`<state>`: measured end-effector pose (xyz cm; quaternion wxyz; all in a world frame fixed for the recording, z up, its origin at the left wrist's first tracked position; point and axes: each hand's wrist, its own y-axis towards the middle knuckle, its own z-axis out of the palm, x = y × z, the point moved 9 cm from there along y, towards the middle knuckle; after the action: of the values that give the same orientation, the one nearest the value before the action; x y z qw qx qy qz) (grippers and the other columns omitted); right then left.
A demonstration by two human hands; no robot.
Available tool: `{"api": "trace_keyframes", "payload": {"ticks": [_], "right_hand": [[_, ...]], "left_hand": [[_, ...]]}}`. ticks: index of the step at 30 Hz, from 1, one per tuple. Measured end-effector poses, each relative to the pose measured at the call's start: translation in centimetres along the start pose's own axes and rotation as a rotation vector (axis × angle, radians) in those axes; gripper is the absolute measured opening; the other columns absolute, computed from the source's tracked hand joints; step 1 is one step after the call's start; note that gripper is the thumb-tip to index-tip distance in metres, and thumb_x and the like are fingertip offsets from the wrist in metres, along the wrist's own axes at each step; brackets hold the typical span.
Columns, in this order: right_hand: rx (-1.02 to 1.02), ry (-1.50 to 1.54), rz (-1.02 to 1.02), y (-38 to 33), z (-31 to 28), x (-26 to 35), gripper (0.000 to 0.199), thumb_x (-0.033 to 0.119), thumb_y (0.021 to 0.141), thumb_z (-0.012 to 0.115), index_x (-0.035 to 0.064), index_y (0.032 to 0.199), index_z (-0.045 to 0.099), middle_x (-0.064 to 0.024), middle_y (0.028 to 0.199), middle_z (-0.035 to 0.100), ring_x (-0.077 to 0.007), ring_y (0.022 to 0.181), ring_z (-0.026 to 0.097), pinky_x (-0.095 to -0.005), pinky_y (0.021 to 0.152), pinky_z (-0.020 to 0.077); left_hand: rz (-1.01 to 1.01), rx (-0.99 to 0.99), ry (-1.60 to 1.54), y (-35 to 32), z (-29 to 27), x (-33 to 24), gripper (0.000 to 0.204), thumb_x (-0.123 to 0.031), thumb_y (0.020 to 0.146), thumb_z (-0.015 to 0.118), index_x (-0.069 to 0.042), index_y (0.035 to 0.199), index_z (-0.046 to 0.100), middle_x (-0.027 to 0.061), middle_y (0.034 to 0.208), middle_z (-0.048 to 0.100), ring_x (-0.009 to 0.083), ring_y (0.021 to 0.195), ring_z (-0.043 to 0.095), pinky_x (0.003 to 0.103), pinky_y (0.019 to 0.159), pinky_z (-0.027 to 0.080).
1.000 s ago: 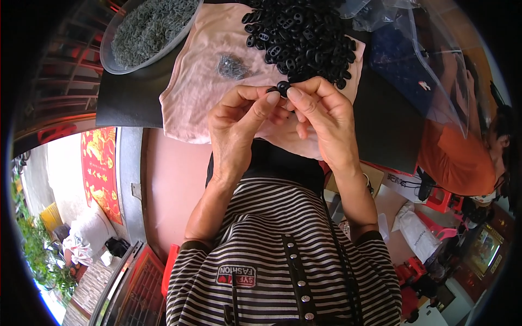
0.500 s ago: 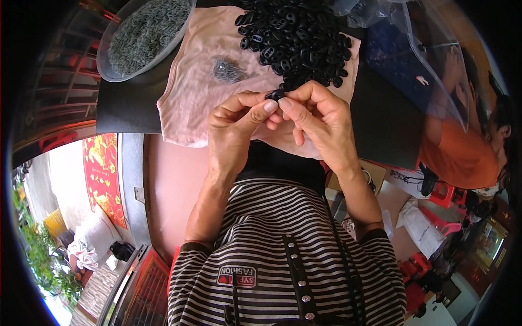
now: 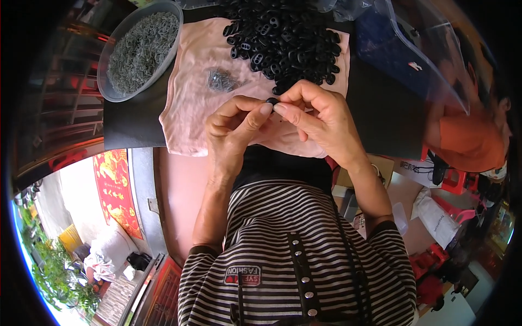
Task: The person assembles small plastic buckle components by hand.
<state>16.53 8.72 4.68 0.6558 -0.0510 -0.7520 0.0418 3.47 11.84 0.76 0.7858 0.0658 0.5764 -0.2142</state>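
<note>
My left hand [image 3: 232, 130] and my right hand [image 3: 323, 119] meet over the near part of a pink cloth [image 3: 187, 119]. Between their thumbs and forefingers they pinch a small black plastic cord lock [image 3: 272, 101]; the fingertips cover most of it. Just beyond lies a heap of similar black two-holed cord locks [image 3: 288, 43], its near tip almost at my right forefinger. A small cluster of fine metal springs [image 3: 222, 80] rests on the cloth, ahead of my left hand and apart from it.
A clear round tub [image 3: 178, 41] full of grey springs [image 3: 141, 54] stands at the far left of the black table [image 3: 386, 117]. Clear plastic sheeting [image 3: 435, 60] hangs over the right side. Beyond it, a person in an orange top [image 3: 470, 138] sits nearby.
The whole view has shifted slightly. The cord lock has turned in my fingertips and less of it shows. My right hand's lower fingers have curled in; both hands stay at the same spot over the cloth.
</note>
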Motion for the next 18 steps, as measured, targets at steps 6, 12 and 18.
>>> {"api": "trace_keyframes", "payload": {"ticks": [6,12,18], "right_hand": [[-0.225,-0.19,-0.403,-0.6,0.3,2.3,0.03,0.001,0.075,0.069,0.0011,0.103,0.058,-0.0057,0.087,0.059,-0.0106,0.068,0.059,-0.0216,0.059,0.0491],[-0.305,-0.294,-0.561,-1.1,-0.8,3.5,0.029,0.001,0.071,0.072,0.0028,0.098,0.06,-0.0061,0.087,0.059,-0.014,0.072,0.062,-0.024,0.061,0.0518],[-0.157,-0.1,-0.431,-0.5,-1.0,2.6,0.028,0.004,0.071,0.073,0.0027,0.097,0.062,-0.0055,0.09,0.063,-0.0142,0.076,0.063,-0.0221,0.064,0.0524]], "left_hand": [[0.005,-0.125,-0.346,-0.1,0.4,0.7,0.009,-0.008,0.087,0.06,-0.001,0.086,0.065,0.0033,0.086,0.064,0.008,0.076,0.056,0.02,0.071,0.045],[0.006,-0.076,-0.405,0.1,1.2,1.2,0.009,-0.007,0.089,0.058,-0.001,0.092,0.064,0.0049,0.097,0.061,0.0087,0.082,0.056,0.022,0.076,0.046],[0.345,-0.054,-0.134,-0.2,0.6,-1.8,0.026,-0.003,0.084,0.062,0.002,0.109,0.061,0.0069,0.105,0.058,0.0111,0.09,0.054,0.023,0.083,0.044]]}}
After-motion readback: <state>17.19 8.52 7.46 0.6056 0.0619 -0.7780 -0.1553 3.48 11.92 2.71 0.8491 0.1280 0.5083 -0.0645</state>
